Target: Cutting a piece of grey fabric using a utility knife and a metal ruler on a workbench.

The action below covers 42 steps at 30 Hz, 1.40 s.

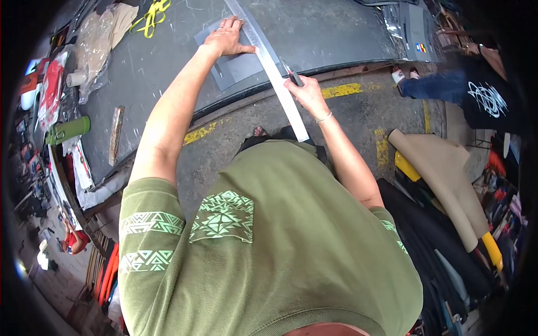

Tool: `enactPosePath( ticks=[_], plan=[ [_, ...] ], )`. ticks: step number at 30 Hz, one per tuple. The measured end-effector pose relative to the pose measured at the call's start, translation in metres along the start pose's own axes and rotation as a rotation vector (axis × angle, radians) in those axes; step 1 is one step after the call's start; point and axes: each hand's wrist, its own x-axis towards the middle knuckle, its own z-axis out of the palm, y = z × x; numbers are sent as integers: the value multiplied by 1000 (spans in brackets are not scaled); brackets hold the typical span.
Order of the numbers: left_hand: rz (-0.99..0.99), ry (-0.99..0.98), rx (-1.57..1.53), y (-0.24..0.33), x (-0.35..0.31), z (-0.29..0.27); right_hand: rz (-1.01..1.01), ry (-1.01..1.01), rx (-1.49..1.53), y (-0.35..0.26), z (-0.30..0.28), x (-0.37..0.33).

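A long metal ruler [286,104] lies across a grey sheet [231,75] on the dark work table, its near end sticking out past the table edge toward my body. My left hand [224,39] rests flat on the sheet with fingers spread, the thumb touching the ruler's left side. On the ruler's right side, near the table edge, my right hand [308,96] is closed around a utility knife [295,78] with a dark and red handle. The knife tip points away from me, close beside the ruler; whether it touches the sheet I cannot tell.
A yellow strap [150,19], clear plastic wrapping [95,45], a green bottle [68,130] and a wooden strip [116,136] lie on the table's left part. Beige rolled material [434,179] leans at right. Another person [476,92] is at the far right.
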Motion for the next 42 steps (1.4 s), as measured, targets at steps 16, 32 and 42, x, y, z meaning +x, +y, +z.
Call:
enactPosePath(
  ticks=[16,32,42],
  plan=[
    [-2,43,-4,1,-1,3,107,-8,299,5,10,8],
    [-5,67,2,4,-4,3,142,-46,156,-3,-3,0],
    [43,32,-132,14,-18,-25,-41,106,-89,-45,-30,5]
  ],
)
